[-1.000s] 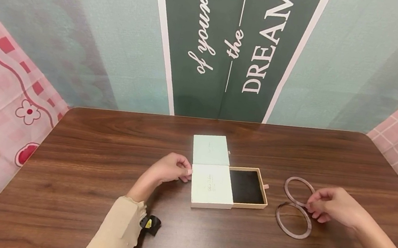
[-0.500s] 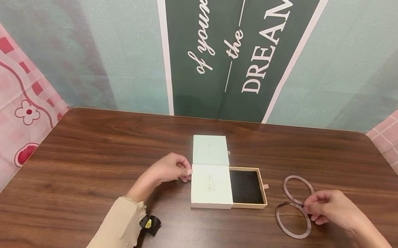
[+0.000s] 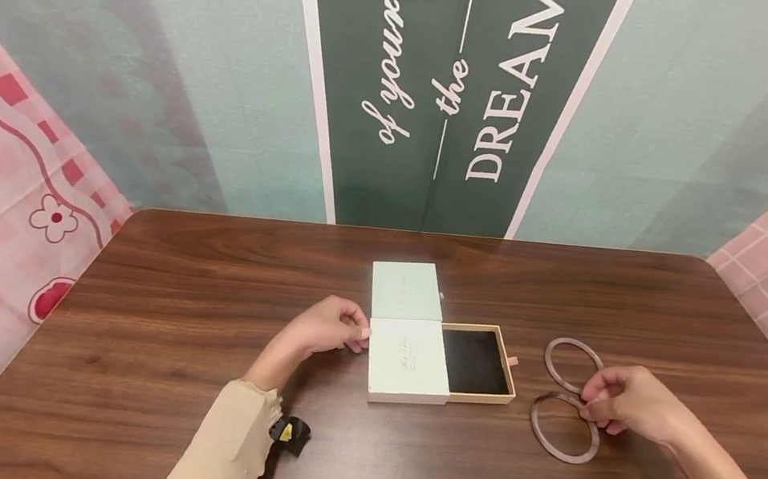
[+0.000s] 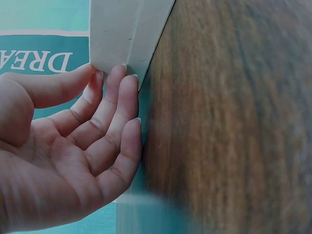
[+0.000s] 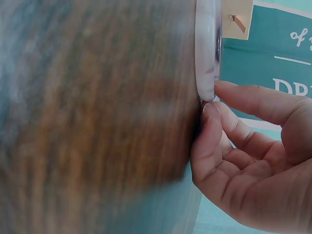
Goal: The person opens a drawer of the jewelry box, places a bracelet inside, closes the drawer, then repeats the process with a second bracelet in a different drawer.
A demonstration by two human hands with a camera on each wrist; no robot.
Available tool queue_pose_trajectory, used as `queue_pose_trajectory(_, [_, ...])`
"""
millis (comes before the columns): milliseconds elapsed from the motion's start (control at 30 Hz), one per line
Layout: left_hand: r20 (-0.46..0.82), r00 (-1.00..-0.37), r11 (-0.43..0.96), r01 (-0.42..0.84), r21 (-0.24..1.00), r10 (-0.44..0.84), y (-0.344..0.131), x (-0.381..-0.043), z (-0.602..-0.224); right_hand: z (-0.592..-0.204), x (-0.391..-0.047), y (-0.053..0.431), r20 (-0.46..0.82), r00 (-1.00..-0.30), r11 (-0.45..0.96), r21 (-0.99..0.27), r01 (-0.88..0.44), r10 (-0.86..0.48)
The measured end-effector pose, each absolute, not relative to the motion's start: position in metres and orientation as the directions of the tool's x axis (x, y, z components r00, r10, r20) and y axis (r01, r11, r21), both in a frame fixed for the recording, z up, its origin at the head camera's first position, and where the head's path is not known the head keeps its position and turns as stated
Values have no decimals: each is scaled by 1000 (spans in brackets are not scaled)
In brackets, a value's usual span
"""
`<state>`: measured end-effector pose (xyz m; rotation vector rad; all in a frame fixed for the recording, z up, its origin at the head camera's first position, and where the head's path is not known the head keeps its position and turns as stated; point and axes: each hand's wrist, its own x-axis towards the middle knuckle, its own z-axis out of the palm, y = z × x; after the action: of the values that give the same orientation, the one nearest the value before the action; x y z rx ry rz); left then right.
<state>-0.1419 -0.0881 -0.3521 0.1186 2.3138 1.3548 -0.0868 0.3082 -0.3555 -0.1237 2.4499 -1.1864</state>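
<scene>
Two slim purple-tinted bangles lie on the table; the rear bangle (image 3: pixel 550 357) and the front bangle (image 3: pixel 560 459) meet near my right fingertips. My right hand (image 3: pixel 639 407) pinches there with thumb and forefinger. In the right wrist view the thumb tip is on the bangle (image 5: pixel 206 48) edge, the forefinger just below it. A white jewelry box (image 3: pixel 408 360) has its drawer slid out to the right, showing a black lining (image 3: pixel 480 361). My left hand (image 3: pixel 329 323) touches the box's left side; the left wrist view shows loosely bent fingers against its wall (image 4: pixel 124 34).
A pale green box (image 3: pixel 408 290) stands directly behind the white one. The brown wooden table (image 3: pixel 204 280) carries everything. Behind it hangs a printed cloth (image 3: pixel 243 91), with pink cloths at the left and right. Black straps with cameras sit on both wrists.
My right hand has shifted slightly left and toward me. The rear bangle has slid a little to the left; the front one has barely moved. My left hand and both boxes stay put.
</scene>
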Motion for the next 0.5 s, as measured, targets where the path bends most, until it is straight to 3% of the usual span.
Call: queue_pose_trajectory(500, [-328, -895, 503, -142, 853, 303, -90, -141, -352, -353, -87, 306, -333, -910, 656, -748, 95, -247])
